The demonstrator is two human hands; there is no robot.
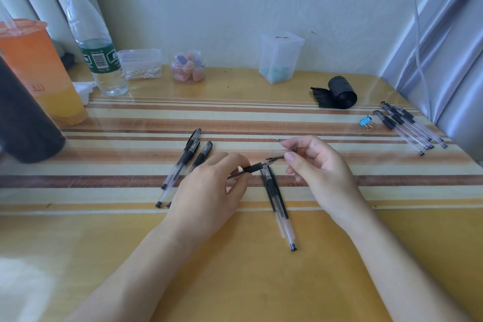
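The left hand (pixel 209 185) pinches a pen barrel (pixel 254 168) by its black grip, over the middle of the table (pixel 248 277). The right hand (pixel 318 172) pinches a thin refill (pixel 287 150) just beside it. Two pens (pixel 277 204) lie beneath; more pens (pixel 407 125) lie by the right edge.

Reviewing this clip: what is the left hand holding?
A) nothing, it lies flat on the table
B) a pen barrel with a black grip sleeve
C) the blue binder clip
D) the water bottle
B: the left hand pinches the pen barrel near its black grip sleeve, while the right hand pinches a thin refill; the blue binder clip lies untouched far to the right.
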